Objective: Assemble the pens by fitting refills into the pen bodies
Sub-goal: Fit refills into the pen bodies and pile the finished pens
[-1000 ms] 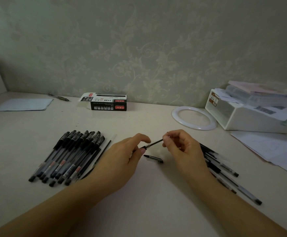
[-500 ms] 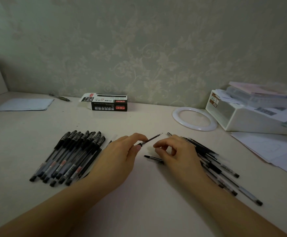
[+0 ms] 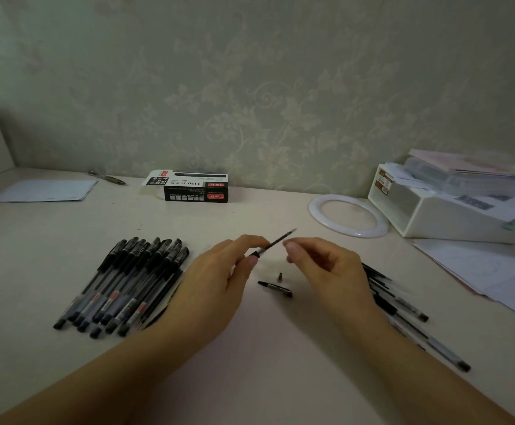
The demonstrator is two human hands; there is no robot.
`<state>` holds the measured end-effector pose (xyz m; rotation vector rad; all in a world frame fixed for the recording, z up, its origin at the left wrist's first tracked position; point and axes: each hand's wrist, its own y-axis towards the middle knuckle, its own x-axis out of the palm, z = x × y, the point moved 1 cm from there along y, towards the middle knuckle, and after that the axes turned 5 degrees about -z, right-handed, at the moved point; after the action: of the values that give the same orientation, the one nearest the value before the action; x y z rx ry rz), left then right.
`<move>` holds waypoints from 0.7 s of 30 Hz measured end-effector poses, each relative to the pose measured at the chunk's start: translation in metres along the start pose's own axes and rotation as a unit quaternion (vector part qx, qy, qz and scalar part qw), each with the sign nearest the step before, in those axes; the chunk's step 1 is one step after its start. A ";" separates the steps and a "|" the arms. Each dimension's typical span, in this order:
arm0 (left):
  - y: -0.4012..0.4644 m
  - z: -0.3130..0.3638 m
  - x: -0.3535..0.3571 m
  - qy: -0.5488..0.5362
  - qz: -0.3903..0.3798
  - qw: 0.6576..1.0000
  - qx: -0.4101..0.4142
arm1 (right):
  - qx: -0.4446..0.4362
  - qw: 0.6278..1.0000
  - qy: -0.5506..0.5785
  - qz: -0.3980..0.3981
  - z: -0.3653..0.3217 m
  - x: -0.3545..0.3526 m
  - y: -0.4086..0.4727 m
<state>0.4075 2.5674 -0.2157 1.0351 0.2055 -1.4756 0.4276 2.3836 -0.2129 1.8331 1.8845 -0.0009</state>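
A: Head view, one moment. We log the left hand [image 3: 219, 277] raised a little off the desk [image 3: 250, 348], forearm coming in from the near left corner, palm turned to the right. Thumb and forefinger pinch a pen body with its refill [image 3: 273, 243], gripping the lower end; the thin refill end points up and right, toward the far edge.

B: And the right hand [image 3: 326, 268]?

A: Forearm enters from the near right corner. Fingers are curled inward, the fingertips [image 3: 290, 245] just beside the refill's upper part. We cannot tell whether they touch it or hold anything; there is some motion blur there.

B: Loose parts on the desk?

A: Between the two hands, near the middle of the desk, lies a black pen cap [image 3: 275, 288] on its side. Just beyond it sits a small dark tip piece [image 3: 280, 277], apart from the cap.

B: Stock?

A: Left of the left hand, a row of capped pens [image 3: 121, 286] lies side by side, caps toward the far edge. Right of the right hand, partly hidden by the wrist, a looser pile of pen parts [image 3: 403, 305] runs toward the near right.

B: Background?

A: Along the far edge: a black pen box [image 3: 193, 187], a white ring [image 3: 348, 215], a white storage box [image 3: 449, 216] toward the far right corner with papers on top, and a paper sheet [image 3: 44, 190] at far left.
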 end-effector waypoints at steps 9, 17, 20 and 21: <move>-0.001 0.008 0.000 0.018 -0.027 0.998 0.057 | 0.120 0.969 0.217 -0.025 -0.002 0.006 -0.006; 0.001 -0.001 -0.001 0.034 -0.012 0.999 0.032 | 0.086 0.948 0.275 0.132 -0.001 -0.015 0.008; 0.002 -0.005 -0.006 0.078 0.003 0.997 -0.008 | -0.002 0.983 0.039 0.179 0.000 -0.036 0.012; 0.002 -0.007 -0.009 0.101 0.008 0.994 -0.030 | -0.032 0.983 -0.057 0.173 0.001 -0.041 0.012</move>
<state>0.4114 2.5783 -0.2128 1.1350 0.3822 -1.3427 0.4374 2.3462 -0.1958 2.0462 1.4538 0.0715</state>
